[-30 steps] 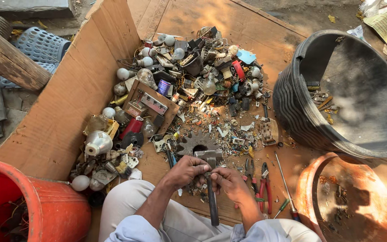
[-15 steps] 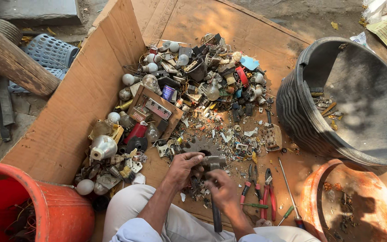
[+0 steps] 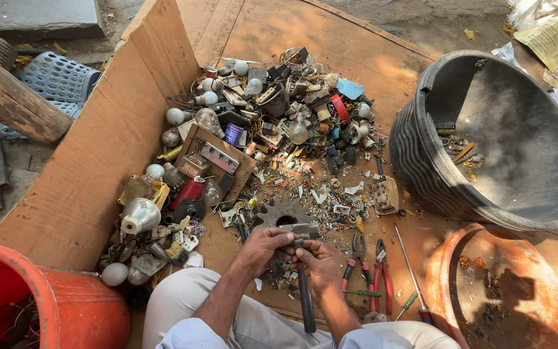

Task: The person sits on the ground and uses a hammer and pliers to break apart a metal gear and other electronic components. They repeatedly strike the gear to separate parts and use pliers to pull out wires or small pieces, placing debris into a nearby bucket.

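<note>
From the head camera, looking straight down, the person sits at the edge of a flattened sheet of brown corrugated cardboard [image 3: 92,161], one flap folded up at the left. Both hands meet low in the middle. The left hand [image 3: 263,249] has its fingers curled in around something small and dark at the fingertips; what that piece is cannot be made out. The right hand [image 3: 318,262] is wrapped closed around the hammer [image 3: 305,284], near its dull grey steel head, with the black handle running down towards the person's lap. Hammer head and hands sit just below a rusty toothed gear [image 3: 283,212] lying flat on the cardboard.

Above them spreads a heap of electrical scrap [image 3: 279,129]: frosted round light bulbs, a brown circuit board with metal strips, bits of red and blue plastic, tangled wire and pale shards. A shiny metal reflector [image 3: 138,215] lies at the heap's left edge.

Right of the hands lie red-handled pliers [image 3: 382,274] and a thin screwdriver [image 3: 411,274] with a green grip, side by side. Further right stands a big black ribbed rubber tub [image 3: 434,161], a few metal scraps in its dusty bottom, and below it an orange-brown bowl [image 3: 440,291] with a mottled inside. A glossy red plastic bucket [image 3: 66,310] fills the lower left corner; a pale blue perforated basket [image 3: 59,77] and a rough wooden log [image 3: 8,97] lie off the cardboard at upper left.
</note>
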